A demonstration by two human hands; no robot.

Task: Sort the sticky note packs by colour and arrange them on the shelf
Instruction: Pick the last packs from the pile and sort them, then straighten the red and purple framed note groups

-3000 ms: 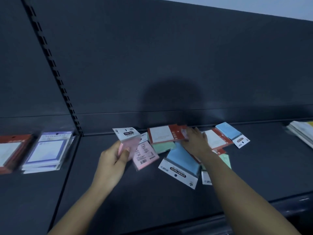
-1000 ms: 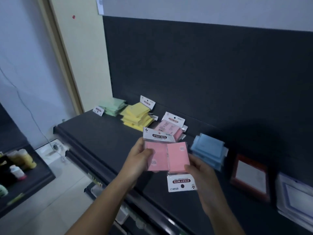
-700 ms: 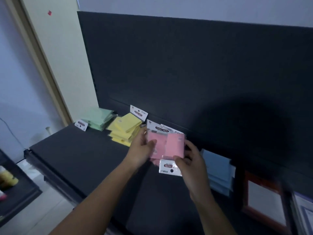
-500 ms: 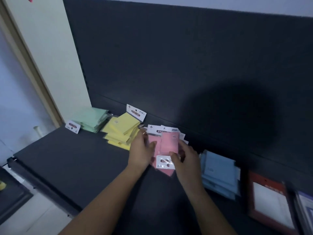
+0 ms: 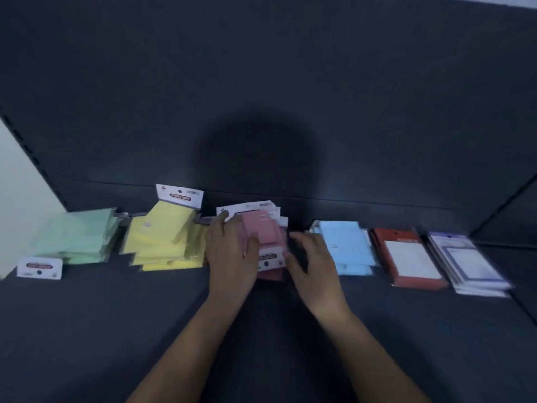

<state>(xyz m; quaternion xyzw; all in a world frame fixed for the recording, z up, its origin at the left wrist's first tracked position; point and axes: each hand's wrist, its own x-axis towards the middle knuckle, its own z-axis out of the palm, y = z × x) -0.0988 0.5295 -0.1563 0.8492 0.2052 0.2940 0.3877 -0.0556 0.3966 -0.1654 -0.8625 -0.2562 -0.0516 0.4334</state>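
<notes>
Shelf [image 5: 87,330] of dark, flat board runs under both my arms, with a row of paper pads along its back edge. My left hand [image 5: 232,257] lies palm-down on the left part of the pile of pink sticky note packs [image 5: 266,235], fingers spread flat over it, thumb against the top pack; it presses rather than grips. My right hand [image 5: 315,266] hangs just right of that pink pile, fingers loosely curled and parted, holding nothing, its fingertips close to the pile's right edge; I cannot tell whether they touch it. Left of my left hand sits the stack of yellow sticky note packs [image 5: 162,242], nearly touching my knuckles, and further left the stack of pale green sticky note packs [image 5: 75,237]. Just right of my right hand lies the stack of light blue sticky note packs [image 5: 348,245], then a red-framed white notepad [image 5: 406,257], then a pile of white pads with purple borders [image 5: 467,263]. The frame is motion-blurred.
</notes>
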